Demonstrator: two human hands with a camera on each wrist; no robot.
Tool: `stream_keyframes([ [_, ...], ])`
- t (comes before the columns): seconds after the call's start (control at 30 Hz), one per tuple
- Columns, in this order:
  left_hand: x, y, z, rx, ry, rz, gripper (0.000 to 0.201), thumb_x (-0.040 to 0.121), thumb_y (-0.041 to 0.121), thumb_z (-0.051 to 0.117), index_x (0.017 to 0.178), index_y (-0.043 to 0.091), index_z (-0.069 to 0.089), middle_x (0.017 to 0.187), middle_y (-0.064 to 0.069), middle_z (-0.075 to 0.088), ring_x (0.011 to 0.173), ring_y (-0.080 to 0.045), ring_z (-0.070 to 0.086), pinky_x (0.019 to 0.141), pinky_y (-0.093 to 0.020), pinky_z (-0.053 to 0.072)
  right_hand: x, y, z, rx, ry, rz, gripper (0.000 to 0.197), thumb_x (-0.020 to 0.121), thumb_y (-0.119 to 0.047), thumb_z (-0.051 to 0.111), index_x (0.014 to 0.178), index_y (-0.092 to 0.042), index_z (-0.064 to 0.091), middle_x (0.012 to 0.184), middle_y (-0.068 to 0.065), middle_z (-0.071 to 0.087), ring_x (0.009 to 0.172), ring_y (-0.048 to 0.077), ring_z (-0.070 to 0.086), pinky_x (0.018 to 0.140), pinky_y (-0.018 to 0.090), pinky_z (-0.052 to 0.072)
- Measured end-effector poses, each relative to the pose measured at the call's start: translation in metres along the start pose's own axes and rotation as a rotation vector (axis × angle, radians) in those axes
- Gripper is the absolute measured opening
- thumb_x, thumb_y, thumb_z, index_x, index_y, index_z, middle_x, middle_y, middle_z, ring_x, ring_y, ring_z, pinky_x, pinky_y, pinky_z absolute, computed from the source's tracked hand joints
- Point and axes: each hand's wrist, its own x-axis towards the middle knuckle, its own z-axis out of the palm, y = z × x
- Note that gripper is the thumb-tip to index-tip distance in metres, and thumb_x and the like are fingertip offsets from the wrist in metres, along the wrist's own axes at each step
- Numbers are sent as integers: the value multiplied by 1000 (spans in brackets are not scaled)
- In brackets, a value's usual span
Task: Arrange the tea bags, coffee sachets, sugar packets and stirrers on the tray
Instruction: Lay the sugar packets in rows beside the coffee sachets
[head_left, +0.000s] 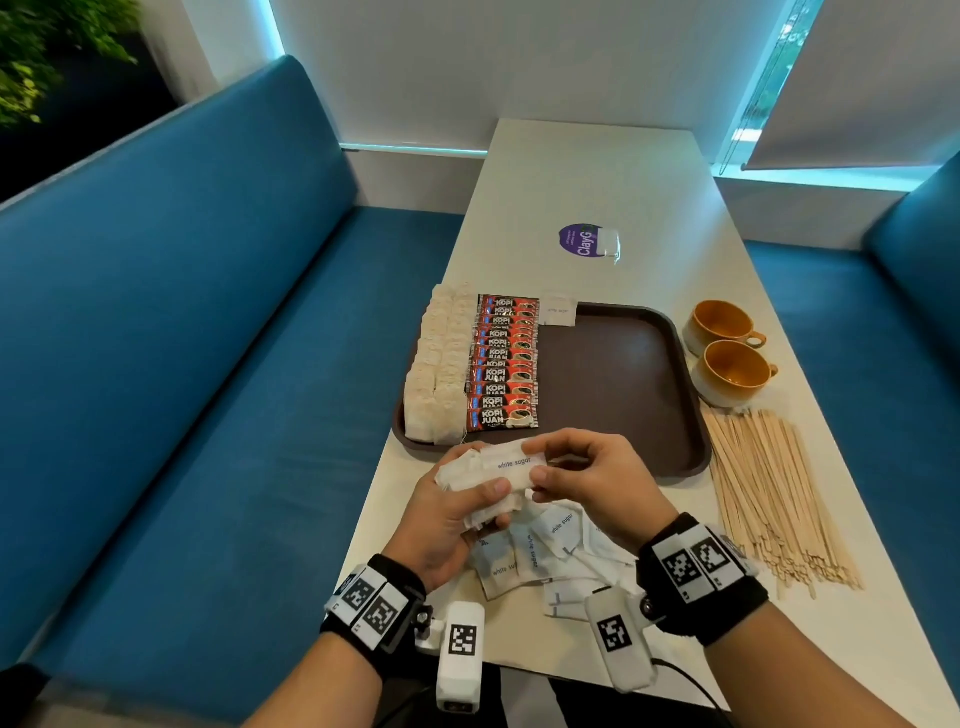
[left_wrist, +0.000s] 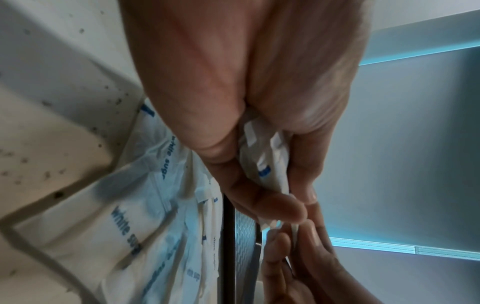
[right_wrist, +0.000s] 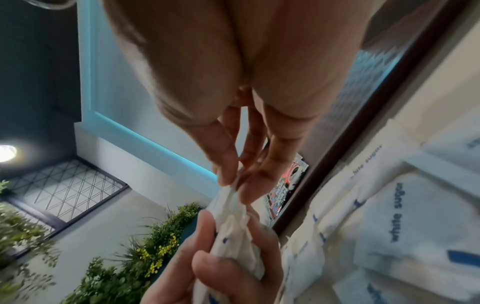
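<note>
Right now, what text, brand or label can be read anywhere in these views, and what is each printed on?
"white sugar": top packet of the stack of sugar packets held in both hands, and the loose sugar packets on the table.
"KOPI JUAN": the coffee sachets on the tray.
"ClayG", cut off by a clear wrapper: purple round sticker.
Sticker's small print and the far sugar packet: too small to read.
Wrist markers: patterns only.

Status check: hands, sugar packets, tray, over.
Both hands: left hand and right hand grip sugar packets. One packet on tray. Stirrers off tray.
</note>
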Motion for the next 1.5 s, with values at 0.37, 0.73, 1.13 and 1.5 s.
stream_keyframes([
  [0.37,6,3,-3,30,-7,12,37,80,-3,74,112,13,66,120,-21,70,95,-35,71,59,-34,61,12,6,-13,26,116,-17,35,76,12,80,106,-5,78,94,18,77,85,28,74,76,28,61],
  [0.73,-3,12,-43,120,148,51,35,77,0,75,108,12,66,99,-14,68,76,-28,68,53,-32,58,85,-32,-69,18,287,6,21,84,6,76,102,-4,75,100,13,76,88,24,77,78,32,64],
  [1.13,15,5,-44,203,162,70,49,70,8,86,115,7,66,102,-20,66,84,-34,68,61,-37,59,228,-30,-95,-235,348,72,22,82,9,78,94,-9,75,100,12,72,90,29,74,79,37,64],
  [1.5,16,6,-48,230,151,33,49,70,9,87,114,7,67,110,-29,67,77,-44,67,61,-39,60,266,-25,-98,-578,427,115,18,78,-9,86,84,-24,78,90,4,76,79,19,72,82,37,64],
])
